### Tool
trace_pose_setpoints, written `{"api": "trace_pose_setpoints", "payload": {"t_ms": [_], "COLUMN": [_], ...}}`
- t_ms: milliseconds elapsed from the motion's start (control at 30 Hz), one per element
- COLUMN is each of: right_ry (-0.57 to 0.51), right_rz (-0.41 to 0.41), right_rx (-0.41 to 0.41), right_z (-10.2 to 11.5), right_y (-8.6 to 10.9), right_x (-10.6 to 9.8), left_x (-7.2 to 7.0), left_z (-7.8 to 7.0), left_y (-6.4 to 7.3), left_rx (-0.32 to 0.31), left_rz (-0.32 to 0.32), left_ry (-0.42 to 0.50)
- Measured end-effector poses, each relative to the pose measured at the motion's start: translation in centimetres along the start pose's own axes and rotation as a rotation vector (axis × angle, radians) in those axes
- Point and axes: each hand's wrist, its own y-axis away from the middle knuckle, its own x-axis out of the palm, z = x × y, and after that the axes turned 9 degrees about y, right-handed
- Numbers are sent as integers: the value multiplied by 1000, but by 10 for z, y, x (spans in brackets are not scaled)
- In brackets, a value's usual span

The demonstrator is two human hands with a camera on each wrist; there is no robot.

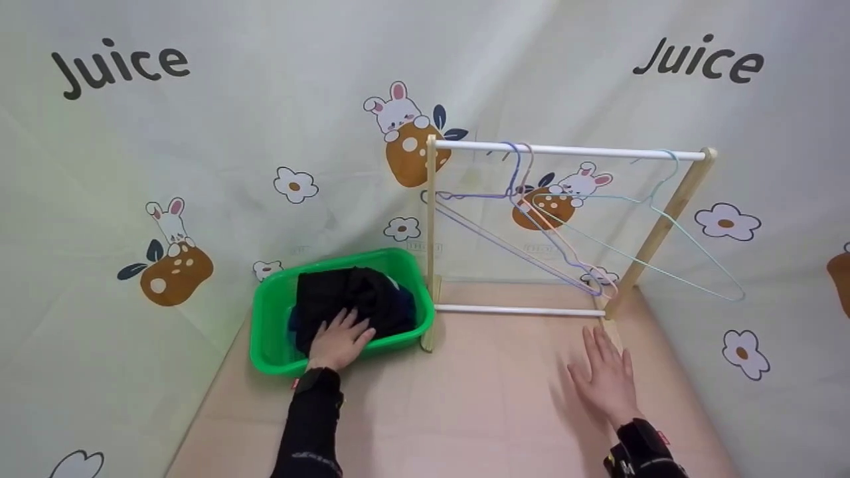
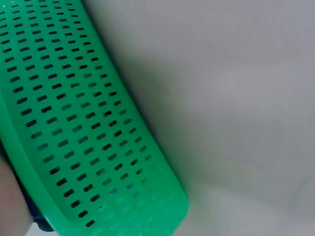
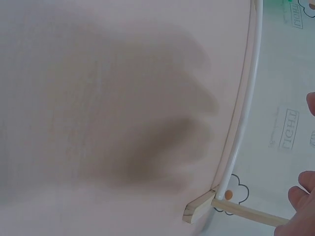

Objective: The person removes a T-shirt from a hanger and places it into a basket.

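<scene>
My left hand (image 1: 340, 340) reaches over the near rim of a green plastic basket (image 1: 271, 355), its spread fingers resting on dark folded clothing (image 1: 358, 292). Slotted holes cover the basket's side (image 2: 78, 118) in the left wrist view. Out to the right, my right hand (image 1: 607, 382) is held above the table with fingers straight and nothing in them. It is nearest the right foot of a small clothes rack (image 1: 518, 311). A purple hanger (image 1: 491, 240), a pink hanger (image 1: 564, 245) and a mint green hanger (image 1: 704, 259) hang from the top bar.
The rack's wooden left post (image 1: 431, 226) stands close beside the basket. Pale cloth walls (image 1: 299, 99) printed with rabbits and flowers enclose the back and sides. A light pinkish table surface (image 1: 465, 398) lies in front of the rack.
</scene>
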Motion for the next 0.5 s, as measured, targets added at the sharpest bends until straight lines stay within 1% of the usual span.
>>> {"api": "trace_pose_setpoints", "payload": {"t_ms": [100, 167, 267, 333, 400, 500], "right_ry": [2, -1, 1, 2, 2, -7], "right_rz": [6, 2, -8, -9, -5, -8], "right_rx": [-2, 0, -4, -13, -24, -43], "right_z": [2, 4, 8, 11, 15, 20], "right_y": [1, 0, -2, -3, -2, -1], "right_x": [0, -2, -3, -4, -4, -6], "left_x": [5, 9, 16, 21, 27, 36], "left_z": [-2, -6, -14, -20, -25, -32], "left_y": [2, 2, 2, 2, 4, 6], "left_rx": [9, -8, -34, -53, -56, -62], "left_rz": [-50, -70, -124, -171, -244, -331], "left_ry": [-21, -56, -93, -117, -125, -126]}}
